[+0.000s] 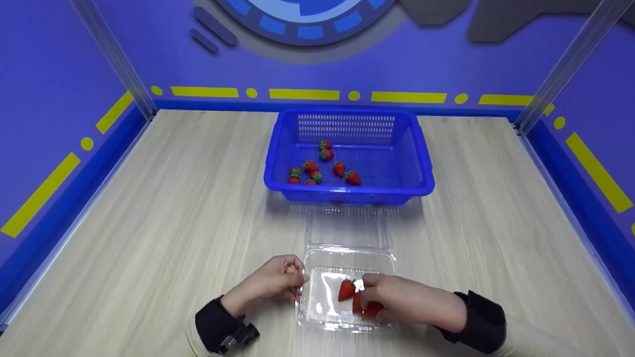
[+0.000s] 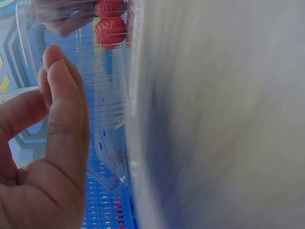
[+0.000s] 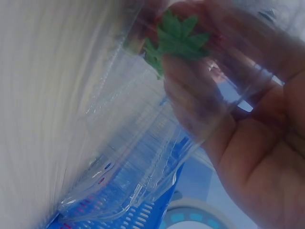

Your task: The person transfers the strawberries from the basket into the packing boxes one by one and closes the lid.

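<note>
Blue walls point(image 1: 297, 74) with a yellow line of dashes and dots stand on three sides of a pale wood-grain table point(image 1: 188, 198). Near the back of this table is placed a blue plastic basket point(image 1: 347, 190) with slotted sides, and several red strawberries point(image 1: 339, 169) with green leaves lie on its floor, mostly in the left half and the middle. Before the basket, a clear plastic box point(image 1: 325, 310) stands opened, and its lid point(image 1: 347, 228) is laid back toward the basket.

The person's right hand point(image 1: 404, 298) is inside the box, at its right side, with the fingers curled around a strawberry point(image 1: 372, 310); the right wrist view shows its green leaves point(image 3: 178, 38) close against the fingers. Another strawberry point(image 1: 346, 290) lies on the bottom of the box, just to the left of these fingers.

The left hand point(image 1: 278, 277) is at the left rim of the box, thumb and fingertips near to each other; whether they pinch the rim, one cannot tell. Both wrists wear black bands point(image 1: 481, 322), and the sleeves point(image 1: 531, 342) are light in colour.
</note>
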`<state>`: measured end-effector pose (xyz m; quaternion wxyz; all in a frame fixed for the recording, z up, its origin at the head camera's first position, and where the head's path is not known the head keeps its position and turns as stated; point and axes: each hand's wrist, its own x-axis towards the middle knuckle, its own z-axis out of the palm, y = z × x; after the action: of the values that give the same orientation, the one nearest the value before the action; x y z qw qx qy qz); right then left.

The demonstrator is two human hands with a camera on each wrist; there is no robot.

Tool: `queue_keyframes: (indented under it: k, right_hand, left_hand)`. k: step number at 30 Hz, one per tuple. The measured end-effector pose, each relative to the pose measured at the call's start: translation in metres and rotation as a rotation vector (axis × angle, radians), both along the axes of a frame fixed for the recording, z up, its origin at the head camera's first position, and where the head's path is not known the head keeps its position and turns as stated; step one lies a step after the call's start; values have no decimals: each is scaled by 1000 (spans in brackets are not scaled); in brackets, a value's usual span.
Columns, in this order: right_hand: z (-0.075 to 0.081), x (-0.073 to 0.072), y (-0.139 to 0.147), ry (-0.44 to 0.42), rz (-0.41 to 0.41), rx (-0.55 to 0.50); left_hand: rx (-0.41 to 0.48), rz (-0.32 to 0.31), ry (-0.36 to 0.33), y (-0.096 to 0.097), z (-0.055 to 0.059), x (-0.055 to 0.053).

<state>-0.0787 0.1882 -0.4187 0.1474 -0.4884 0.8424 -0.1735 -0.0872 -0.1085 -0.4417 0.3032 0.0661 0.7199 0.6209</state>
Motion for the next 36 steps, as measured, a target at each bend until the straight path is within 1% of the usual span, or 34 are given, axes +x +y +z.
queue_keyframes:
  k: [9, 14, 16, 19, 23, 26, 28, 31, 36]
  right_hand:
    - [-4, 0, -5, 55, 22, 25]
    - [-3, -2, -8, 73, 54, 45]
    - [-2, -2, -8, 75, 72, 56]
    - [-2, -3, -7, 89, 105, 62]
    - [1, -4, -5, 105, 127, 59]
    - [3, -5, -4, 109, 133, 53]
    - [4, -6, -3, 114, 140, 46]
    - [5, -8, -2, 120, 143, 30]
    - [9, -11, 0, 114, 131, 10]
  left_hand:
    - [6, 6, -5, 0, -2, 2]
    - [-19, 1, 15, 1, 1, 1]
    - [-47, -6, 34, 1, 3, 1]
    - [-132, -32, 101, 0, 6, 1]
    - [-312, -65, 246, -6, 13, 3]
    - [-403, -72, 326, -11, 20, 3]
    - [-429, -74, 359, -14, 25, 1]
    - [-438, -81, 392, -17, 34, -1]
    - [-452, -116, 444, -20, 51, -4]
